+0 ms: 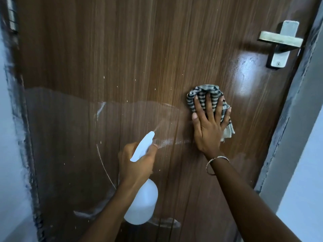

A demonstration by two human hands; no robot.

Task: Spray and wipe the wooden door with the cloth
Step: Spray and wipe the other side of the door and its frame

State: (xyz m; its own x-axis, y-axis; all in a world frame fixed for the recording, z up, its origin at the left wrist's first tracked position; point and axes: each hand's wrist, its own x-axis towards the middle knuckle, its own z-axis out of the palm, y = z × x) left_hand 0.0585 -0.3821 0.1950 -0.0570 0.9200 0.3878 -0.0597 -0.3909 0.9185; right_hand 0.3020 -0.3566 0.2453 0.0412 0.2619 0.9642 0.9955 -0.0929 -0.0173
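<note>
Up close, the wooden door (122, 58) fills nearly the whole view, its brown grain running vertically, with wet, glossy patches right of centre and pale curved streaks lower down on the left. Right of centre, the right hand (208, 130) lies flat against the door with a crumpled cloth (202, 93), striped dark and light, underneath it; its fingers (208, 102) are straight and spread apart, pressing the cloth onto the wood, and cloth shows beyond the fingertips and at the hand's right side. A thin bangle (216, 158) circles that wrist. To the left and nearer, the left hand (136, 165) grips a white spray bottle (142, 205) by the neck, fingers curled tight round it below the trigger head, the nozzle aimed up and right at the door. A faint mist (162, 123) hangs between the nozzle and the cloth. Far right, a metal lever handle (281, 40) sits on its plate near the door's edge. A hinge (12, 16) shows at the far left edge.
</note>
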